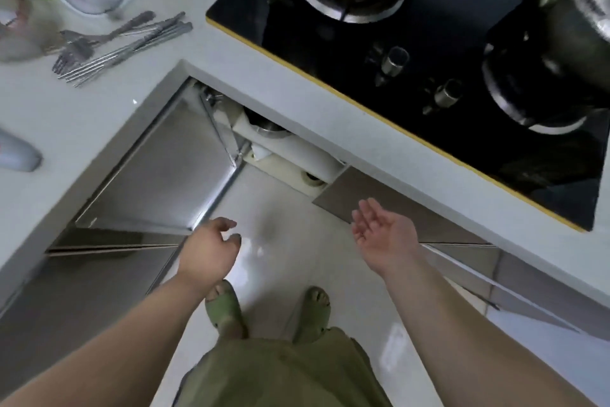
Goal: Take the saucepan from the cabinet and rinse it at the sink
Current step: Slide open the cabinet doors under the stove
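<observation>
Below the counter corner, a metal cabinet door (158,172) stands swung open. Inside the cabinet, under the counter edge, a dark-rimmed metal pot that may be the saucepan (267,129) shows only in part. My left hand (211,251) hovers just off the open door's lower corner, fingers loosely curled and holding nothing. My right hand (383,235) is held palm up with fingers spread, empty, in front of a half-open brown door (343,192). No sink is in view.
A black glass gas hob (429,53) with two burners and two knobs fills the counter at right, and a pot (581,10) sits on its right burner. Forks and chopsticks (115,43) lie on the white counter (66,122) at left, near bags and a glass jar. My green slippers stand on the tiled floor.
</observation>
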